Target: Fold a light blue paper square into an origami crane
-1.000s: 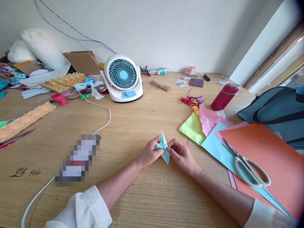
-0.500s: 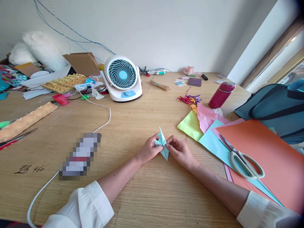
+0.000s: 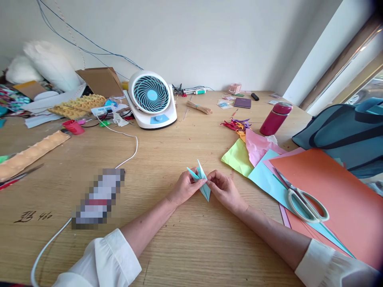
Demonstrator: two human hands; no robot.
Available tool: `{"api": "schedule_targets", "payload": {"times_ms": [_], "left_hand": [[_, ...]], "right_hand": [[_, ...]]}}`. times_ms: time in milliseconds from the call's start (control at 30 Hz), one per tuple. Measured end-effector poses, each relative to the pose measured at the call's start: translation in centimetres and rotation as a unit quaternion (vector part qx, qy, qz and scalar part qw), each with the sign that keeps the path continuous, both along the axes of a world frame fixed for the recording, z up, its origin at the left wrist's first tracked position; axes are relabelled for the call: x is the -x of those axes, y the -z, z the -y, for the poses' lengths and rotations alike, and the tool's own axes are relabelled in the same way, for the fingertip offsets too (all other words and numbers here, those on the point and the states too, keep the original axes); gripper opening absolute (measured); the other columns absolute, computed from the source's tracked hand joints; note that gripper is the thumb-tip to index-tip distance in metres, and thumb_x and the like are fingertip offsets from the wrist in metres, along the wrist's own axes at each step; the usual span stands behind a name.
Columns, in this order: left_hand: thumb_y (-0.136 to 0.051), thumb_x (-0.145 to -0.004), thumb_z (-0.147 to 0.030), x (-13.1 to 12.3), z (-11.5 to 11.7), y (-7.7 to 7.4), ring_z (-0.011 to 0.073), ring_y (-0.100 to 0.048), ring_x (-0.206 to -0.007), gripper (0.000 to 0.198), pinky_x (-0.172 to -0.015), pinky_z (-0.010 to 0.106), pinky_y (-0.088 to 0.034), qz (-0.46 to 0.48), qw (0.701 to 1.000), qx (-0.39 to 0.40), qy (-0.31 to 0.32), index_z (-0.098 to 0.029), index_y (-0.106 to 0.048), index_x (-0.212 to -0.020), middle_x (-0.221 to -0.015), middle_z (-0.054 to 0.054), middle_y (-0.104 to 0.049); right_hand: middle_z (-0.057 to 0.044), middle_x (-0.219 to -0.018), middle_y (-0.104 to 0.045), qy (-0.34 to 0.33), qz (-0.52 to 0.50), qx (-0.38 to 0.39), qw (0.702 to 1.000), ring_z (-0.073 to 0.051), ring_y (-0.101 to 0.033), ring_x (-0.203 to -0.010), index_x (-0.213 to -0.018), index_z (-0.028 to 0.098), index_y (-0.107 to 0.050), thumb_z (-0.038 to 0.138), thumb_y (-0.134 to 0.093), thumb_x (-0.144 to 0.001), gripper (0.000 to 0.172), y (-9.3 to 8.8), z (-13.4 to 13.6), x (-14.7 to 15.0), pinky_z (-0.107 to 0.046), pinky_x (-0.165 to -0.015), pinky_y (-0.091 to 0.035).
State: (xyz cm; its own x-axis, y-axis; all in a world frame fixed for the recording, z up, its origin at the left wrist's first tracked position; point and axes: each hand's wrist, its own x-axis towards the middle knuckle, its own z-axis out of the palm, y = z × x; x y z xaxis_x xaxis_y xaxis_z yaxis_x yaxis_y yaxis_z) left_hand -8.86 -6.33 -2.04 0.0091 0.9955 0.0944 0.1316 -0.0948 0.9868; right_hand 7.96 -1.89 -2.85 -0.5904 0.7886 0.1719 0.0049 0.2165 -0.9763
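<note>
Between my two hands, above the wooden table [image 3: 161, 247], is a piece of folded light-blue origami paper [image 3: 204, 191]. Two narrow points stick up from it, and a broader point faces down toward me. My left hand [image 3: 186, 187] pinches it from the left, thumb lying across the front. At its right edge, the thumb and fingertips of my right hand [image 3: 224, 188] are closed on the paper near the middle fold. My fingers hide part of the folds.
On the right lie coloured sheets [image 3: 335, 187] with scissors [image 3: 305, 199] on top, crumpled green paper [image 3: 238, 158], a red flask [image 3: 275, 118] and a blue bag [image 3: 335, 135]. A fan [image 3: 152, 99] stands at the back. Left is a blurred phone-like device [image 3: 100, 197] on a white cable.
A second narrow point of the folded paper now stands up to the left, where a shorter flap lay before. Both hands keep their hold. The whole view has shifted slightly.
</note>
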Motion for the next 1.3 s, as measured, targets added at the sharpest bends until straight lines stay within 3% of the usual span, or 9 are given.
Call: {"api": "schedule_targets", "payload": {"times_ms": [567, 767, 967, 1133, 1300], "left_hand": [[-0.075, -0.078, -0.045, 0.1, -0.5, 0.2, 0.0094, -0.042, -0.061, 0.038, -0.059, 0.023, -0.034, 0.033, 0.999, 0.007, -0.011, -0.016, -0.052, -0.069, -0.063, -0.005, -0.045], [-0.073, -0.079, -0.052, 0.2, -0.5, -0.8, 0.0120, -0.048, -0.070, 0.040, -0.067, 0.024, -0.038, 0.080, 0.996, 0.011, 0.026, -0.015, -0.060, -0.084, -0.074, -0.002, -0.054], [-0.082, -0.067, -0.055, 0.0, -0.5, -1.0, 0.0169, -0.059, -0.084, 0.054, -0.079, 0.029, -0.047, 0.139, 0.989, 0.026, 0.050, -0.016, -0.060, -0.096, -0.090, 0.004, -0.064], [-0.076, -0.079, -0.048, -0.2, -0.5, -0.3, 0.0109, -0.054, -0.067, 0.037, -0.064, 0.023, -0.046, 0.136, 0.990, 0.036, 0.013, -0.015, -0.060, -0.083, -0.074, -0.001, -0.058], [-0.075, -0.078, -0.048, -0.2, -0.5, -0.2, 0.0093, -0.050, -0.058, 0.037, -0.053, 0.021, -0.043, 0.115, 0.993, 0.039, -0.001, -0.015, -0.058, -0.077, -0.066, -0.003, -0.055]], "right_hand": [[0.001, -0.069, -0.057, 0.015, 0.021, 0.000, 1.000, -0.014, -0.051, -0.061, -0.081, 0.021, -0.055, 0.050, -0.064, -0.087, 0.030, -0.3, 0.1, 0.1, -0.027, -0.055, -0.040], [0.000, -0.073, -0.057, 0.052, 0.020, 0.008, 0.998, -0.015, -0.051, -0.065, -0.081, 0.021, -0.054, 0.050, -0.058, -0.090, 0.030, 0.0, -0.5, 0.0, -0.028, -0.058, -0.042], [0.000, -0.072, -0.052, 0.087, 0.002, 0.028, 0.996, -0.015, -0.047, -0.062, -0.082, 0.022, -0.050, 0.057, -0.056, -0.089, 0.036, 0.2, -1.1, 0.0, -0.028, -0.055, -0.041], [0.000, -0.074, -0.054, 0.063, -0.005, 0.033, 0.997, -0.016, -0.050, -0.065, -0.082, 0.022, -0.053, 0.055, -0.057, -0.089, 0.034, 0.3, -0.7, 0.0, -0.029, -0.058, -0.043], [-0.001, -0.077, -0.058, 0.035, -0.006, 0.037, 0.999, -0.016, -0.054, -0.068, -0.085, 0.022, -0.056, 0.051, -0.059, -0.090, 0.030, 0.2, -0.3, -0.1, -0.029, -0.062, -0.045]]}}
